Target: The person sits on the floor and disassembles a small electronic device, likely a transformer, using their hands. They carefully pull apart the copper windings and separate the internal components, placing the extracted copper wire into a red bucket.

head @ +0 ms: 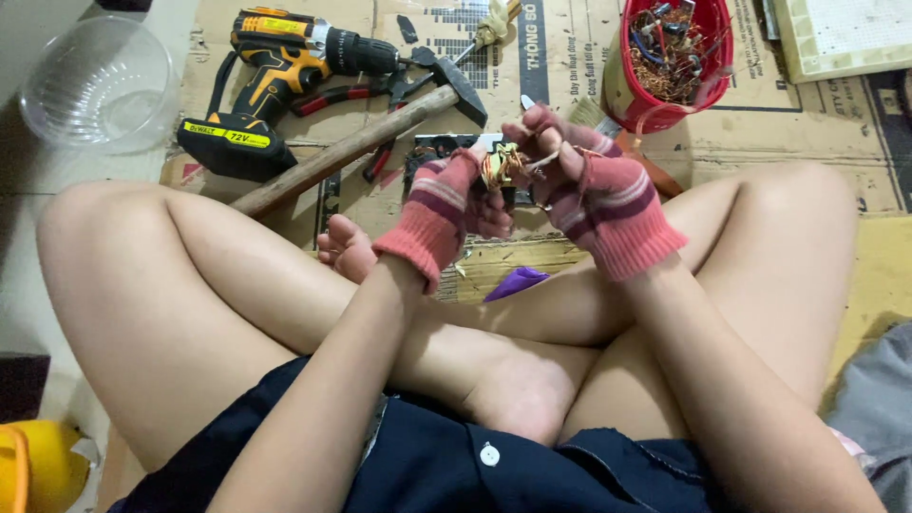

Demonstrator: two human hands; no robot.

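Flattened brown cardboard sheets [760, 142] cover the floor across the upper and right parts of the frame. Pale bare floor [19, 237] shows along the left edge. A white gridded board [845, 33] lies at the upper right corner. Lighting is even and soft.

A makeshift home workshop on the floor: flattened cardboard [817, 123], cordless drill [285, 66], hammer [370, 133], pliers [351, 95], red tub of scrap wire [670, 57].
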